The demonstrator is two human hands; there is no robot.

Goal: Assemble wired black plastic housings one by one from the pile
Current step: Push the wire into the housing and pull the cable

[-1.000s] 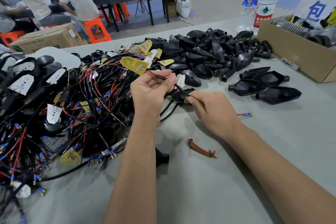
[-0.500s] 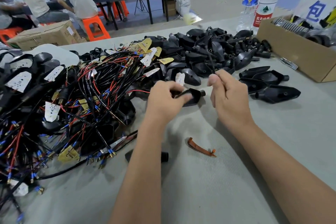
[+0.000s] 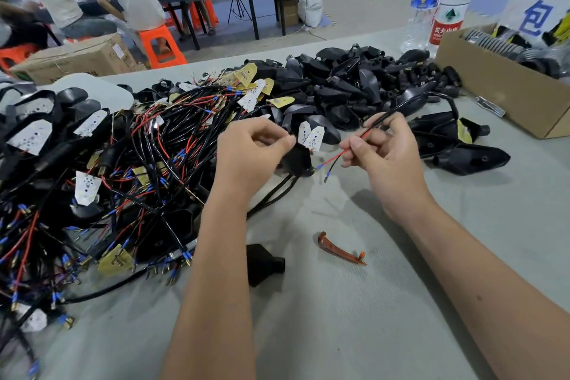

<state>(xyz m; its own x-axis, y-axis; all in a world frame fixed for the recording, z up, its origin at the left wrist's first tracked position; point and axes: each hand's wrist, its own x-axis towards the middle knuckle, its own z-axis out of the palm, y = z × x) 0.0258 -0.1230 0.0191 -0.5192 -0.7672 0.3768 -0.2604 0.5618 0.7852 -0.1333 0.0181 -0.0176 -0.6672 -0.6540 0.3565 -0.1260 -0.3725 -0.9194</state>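
Left hand [image 3: 249, 151] pinches a black housing [image 3: 297, 160] just above the bench [image 3: 401, 302]. Right hand [image 3: 382, 151], close beside it, pinches a red and black wire pair [image 3: 336, 157], bare ends pointing at the housing. Beyond the left hand: tangled wire pile [image 3: 123, 163]. Beyond both hands: loose housings [image 3: 339, 83]. Near the wrists: orange clip [image 3: 340, 248].

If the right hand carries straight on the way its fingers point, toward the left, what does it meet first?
Most likely the black housing held in the left hand. The right hand pinches the red and black wires, whose ends nearly reach it. Depth is unclear.
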